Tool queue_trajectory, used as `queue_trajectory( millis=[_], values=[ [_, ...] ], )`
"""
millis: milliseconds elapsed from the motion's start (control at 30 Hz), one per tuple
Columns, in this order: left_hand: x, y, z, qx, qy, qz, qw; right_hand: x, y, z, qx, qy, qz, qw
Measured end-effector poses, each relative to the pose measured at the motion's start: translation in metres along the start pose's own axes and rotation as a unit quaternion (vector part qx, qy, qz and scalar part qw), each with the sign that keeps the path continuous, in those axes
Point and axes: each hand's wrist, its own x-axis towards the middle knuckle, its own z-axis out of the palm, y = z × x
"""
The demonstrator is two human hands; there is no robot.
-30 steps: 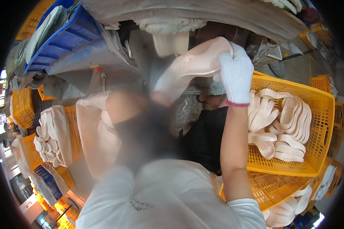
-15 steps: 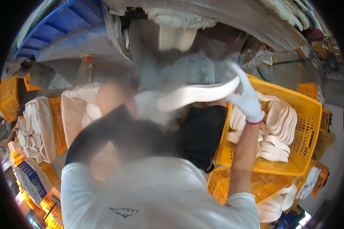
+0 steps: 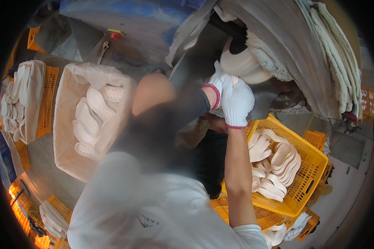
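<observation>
White knit gloves with red cuffs cover both of my hands. They are pressed close together at a pale round wheel [image 3: 245, 65], which looks like a sanding or grinding wheel. My right hand [image 3: 238, 99] is closed, its back toward me, and largely covers the white shoe sole [image 3: 235, 80] it grips. Just left of it, my left hand [image 3: 216, 79] is closed around the same sole, its fingers partly hidden. Only a small pale patch of the sole shows between the gloves. Whether it touches the wheel, I cannot tell.
A yellow plastic crate [image 3: 307, 166] of stacked soles stands at my right. On the left is a cloth-lined crate [image 3: 64, 145] with perforated soles. Grey cloth flaps [image 3: 286, 45] hang around the wheel, beside a blue machine housing [image 3: 124, 16] with a red button [image 3: 116, 36].
Both hands have come together and moved forward to the wheel with the sole, which was stretched between them before. My view has swung, showing more of the left crate.
</observation>
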Motion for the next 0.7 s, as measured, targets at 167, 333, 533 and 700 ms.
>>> queue_trajectory(
  millis=[167, 333, 533, 700],
  values=[
    [-0.019, -0.011, 0.002, 0.108, 0.12, 0.127, 0.979, -0.052, -0.019, 0.002, 0.185, 0.152, 0.067, 0.969],
    [-0.063, -0.026, -0.01, -0.029, 0.051, -0.031, 0.998, -0.146, -0.024, -0.042, 0.432, 0.084, 0.168, 0.882],
    [-0.085, -0.038, -0.018, 0.05, 0.045, -0.079, 0.995, -0.22, -0.002, -0.075, 0.299, -0.073, 0.121, 0.944],
    [-0.055, -0.027, -0.018, -0.026, -0.031, -0.097, 0.994, -0.139, -0.019, -0.073, 0.207, -0.084, 0.008, 0.975]
  ],
)
